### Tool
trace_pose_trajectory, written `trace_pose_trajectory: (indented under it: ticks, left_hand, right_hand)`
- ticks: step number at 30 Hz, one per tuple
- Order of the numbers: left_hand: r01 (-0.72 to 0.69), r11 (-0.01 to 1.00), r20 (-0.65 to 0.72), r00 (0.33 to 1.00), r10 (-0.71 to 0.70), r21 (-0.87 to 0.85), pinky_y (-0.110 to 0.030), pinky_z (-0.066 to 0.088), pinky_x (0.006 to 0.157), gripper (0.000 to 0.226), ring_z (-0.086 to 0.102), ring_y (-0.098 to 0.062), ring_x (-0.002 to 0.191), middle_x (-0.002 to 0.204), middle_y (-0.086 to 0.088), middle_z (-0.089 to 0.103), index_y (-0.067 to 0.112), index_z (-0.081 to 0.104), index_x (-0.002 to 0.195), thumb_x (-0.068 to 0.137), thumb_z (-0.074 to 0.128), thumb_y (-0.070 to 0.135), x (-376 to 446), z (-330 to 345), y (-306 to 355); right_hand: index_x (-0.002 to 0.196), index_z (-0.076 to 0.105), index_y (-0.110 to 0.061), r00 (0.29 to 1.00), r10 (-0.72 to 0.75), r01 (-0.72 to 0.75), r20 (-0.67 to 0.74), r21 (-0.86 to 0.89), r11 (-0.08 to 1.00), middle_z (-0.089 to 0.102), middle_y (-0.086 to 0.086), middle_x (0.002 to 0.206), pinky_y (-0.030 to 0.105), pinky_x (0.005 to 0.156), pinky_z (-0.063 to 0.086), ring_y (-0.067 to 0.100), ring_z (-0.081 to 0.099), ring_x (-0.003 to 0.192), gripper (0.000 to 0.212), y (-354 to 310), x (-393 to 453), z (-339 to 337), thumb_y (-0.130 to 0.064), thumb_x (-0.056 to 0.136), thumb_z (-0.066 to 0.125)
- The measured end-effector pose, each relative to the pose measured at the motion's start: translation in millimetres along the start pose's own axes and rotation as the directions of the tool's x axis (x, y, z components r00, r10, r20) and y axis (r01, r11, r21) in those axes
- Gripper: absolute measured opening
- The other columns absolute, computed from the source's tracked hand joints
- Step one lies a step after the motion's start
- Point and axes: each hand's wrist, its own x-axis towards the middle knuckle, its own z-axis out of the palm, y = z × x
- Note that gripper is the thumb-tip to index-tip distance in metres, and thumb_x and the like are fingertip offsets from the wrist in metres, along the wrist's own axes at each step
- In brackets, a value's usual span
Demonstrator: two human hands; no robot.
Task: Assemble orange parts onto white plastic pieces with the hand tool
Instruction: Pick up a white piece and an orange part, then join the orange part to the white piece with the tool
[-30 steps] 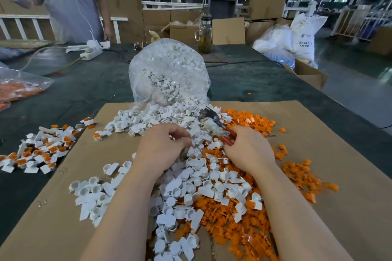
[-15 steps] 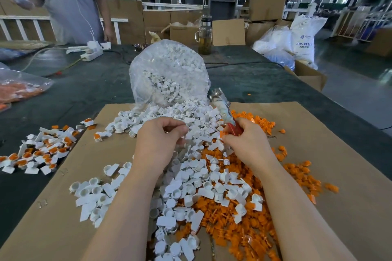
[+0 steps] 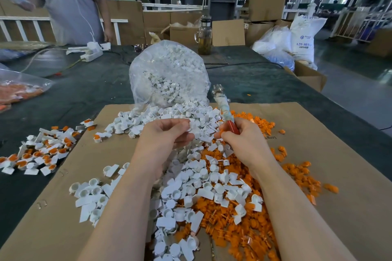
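Observation:
My left hand (image 3: 163, 140) is raised over the heap of white plastic pieces (image 3: 197, 182), its fingers curled round a white piece (image 3: 192, 128). My right hand (image 3: 244, 140) grips the red handles of the hand tool (image 3: 222, 106), whose taped shaft and metal head point up and away from me. An orange part (image 3: 220, 134) is pinched at my right fingertips, close to the white piece. Loose orange parts (image 3: 244, 229) lie under and to the right of the white heap on the cardboard sheet (image 3: 339, 176).
A clear bag of white pieces (image 3: 169, 72) stands behind the heap. Assembled white-and-orange pieces (image 3: 40, 150) lie at the left on the dark table (image 3: 84, 91). A bag of orange parts (image 3: 19, 89), a power strip (image 3: 91, 51), a glass jar (image 3: 204, 38) and a standing person (image 3: 67, 2) are beyond.
My right hand has swung the tool from lying tilted left over the heap to pointing upright. Both hands have lifted and drawn toward each other, the orange part now at my right fingertips.

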Motion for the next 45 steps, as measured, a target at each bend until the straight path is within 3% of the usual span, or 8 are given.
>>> trace_pose_trajectory:
  ticks: [4, 9, 11, 21, 29, 35, 41, 45]
  left_hand:
    - [-0.020, 1.000, 0.033, 0.999, 0.020, 0.011, -0.020, 0.058, 0.069, 0.017, 0.076, -0.018, 0.080, 0.085, -0.007, 0.078, 0.012, 0.075, 0.094, 0.077, 0.079, 0.008, -1.5, 0.9, 2.5]
    - [-0.083, 0.990, -0.099, 0.991, 0.094, 0.110, -0.025, 0.057, 0.066, 0.008, 0.066, -0.006, 0.059, 0.070, 0.000, 0.074, 0.018, 0.077, 0.078, 0.080, 0.079, 0.026, -5.5, 8.2, 0.9]
    - [-0.094, 0.987, -0.132, 0.985, 0.111, 0.130, -0.027, 0.055, 0.066, 0.013, 0.062, -0.004, 0.056, 0.065, 0.002, 0.071, 0.017, 0.076, 0.077, 0.080, 0.079, 0.029, -6.2, 10.6, 0.5]
    - [-0.067, 0.998, -0.044, 0.997, 0.067, -0.004, -0.023, 0.060, 0.061, 0.004, 0.073, -0.017, 0.063, 0.068, -0.009, 0.074, 0.006, 0.072, 0.081, 0.084, 0.075, 0.004, -16.2, 29.5, 3.7]
    - [-0.020, 0.989, 0.010, 1.000, 0.022, -0.145, -0.021, 0.057, 0.056, 0.006, 0.075, -0.019, 0.067, 0.072, -0.014, 0.075, 0.004, 0.072, 0.077, 0.081, 0.075, 0.001, -16.9, 30.2, 3.1]
    - [-0.030, 0.983, 0.011, 0.999, 0.032, -0.181, -0.021, 0.057, 0.058, 0.016, 0.075, -0.019, 0.069, 0.074, -0.016, 0.075, 0.011, 0.076, 0.067, 0.080, 0.077, 0.003, -17.1, 30.5, 3.0]
    - [-0.070, 0.983, 0.011, 0.997, 0.073, -0.170, -0.022, 0.057, 0.060, 0.003, 0.075, -0.021, 0.073, 0.077, -0.016, 0.075, 0.003, 0.074, 0.081, 0.080, 0.077, 0.002, -17.6, 30.8, 1.8]
    - [-0.118, 0.987, -0.007, 0.993, 0.118, -0.110, -0.022, 0.057, 0.061, 0.003, 0.075, -0.022, 0.072, 0.075, -0.015, 0.075, 0.001, 0.074, 0.081, 0.081, 0.077, 0.002, -16.9, 30.2, 0.5]
  right_hand:
    - [0.083, 0.064, -0.023, 0.996, -0.062, 0.058, -0.062, -0.065, 0.996, 0.065, -0.005, 0.075, 0.014, 0.051, 0.043, 0.002, 0.057, 0.060, 0.006, 1.7, 0.7, -0.3, -0.022, 0.089, 0.065]
    - [0.084, 0.065, -0.025, 0.987, -0.141, 0.139, -0.083, -0.029, 0.990, 0.063, -0.009, 0.073, 0.025, 0.061, 0.049, 0.001, 0.055, 0.062, 0.005, -0.6, -0.8, 0.3, -0.024, 0.088, 0.068]
    - [0.083, 0.064, -0.028, 0.981, -0.178, 0.179, -0.082, 0.005, 0.984, 0.063, -0.017, 0.069, 0.016, 0.058, 0.047, -0.003, 0.056, 0.062, 0.009, -2.6, -1.9, 1.4, -0.024, 0.088, 0.069]
    - [0.094, 0.064, -0.019, 0.926, -0.372, 0.374, -0.067, 0.025, 0.927, 0.057, -0.036, 0.063, 0.003, 0.058, 0.040, -0.012, 0.055, 0.062, 0.006, -10.5, -7.6, 8.5, -0.016, 0.091, 0.067]
    - [0.096, 0.064, -0.022, 0.920, -0.374, 0.375, -0.116, -0.013, 0.927, 0.060, -0.017, 0.066, 0.009, 0.057, 0.043, -0.007, 0.058, 0.063, 0.008, -11.1, -9.3, 11.8, -0.025, 0.090, 0.068]
    - [0.096, 0.064, -0.019, 0.898, -0.406, 0.403, -0.168, -0.054, 0.914, 0.058, -0.022, 0.065, 0.007, 0.057, 0.040, -0.008, 0.056, 0.064, 0.011, -11.8, -10.5, 14.5, -0.026, 0.090, 0.068]
    - [0.097, 0.063, -0.018, 0.898, -0.408, 0.406, -0.166, -0.046, 0.913, 0.055, -0.018, 0.065, 0.008, 0.055, 0.040, -0.007, 0.055, 0.062, 0.009, -12.3, -11.6, 15.3, -0.022, 0.090, 0.068]
    - [0.099, 0.062, -0.023, 0.904, -0.399, 0.390, -0.154, -0.089, 0.917, 0.065, -0.012, 0.079, 0.027, 0.061, 0.052, 0.005, 0.063, 0.072, 0.011, -12.8, -11.8, 14.9, -0.023, 0.090, 0.068]
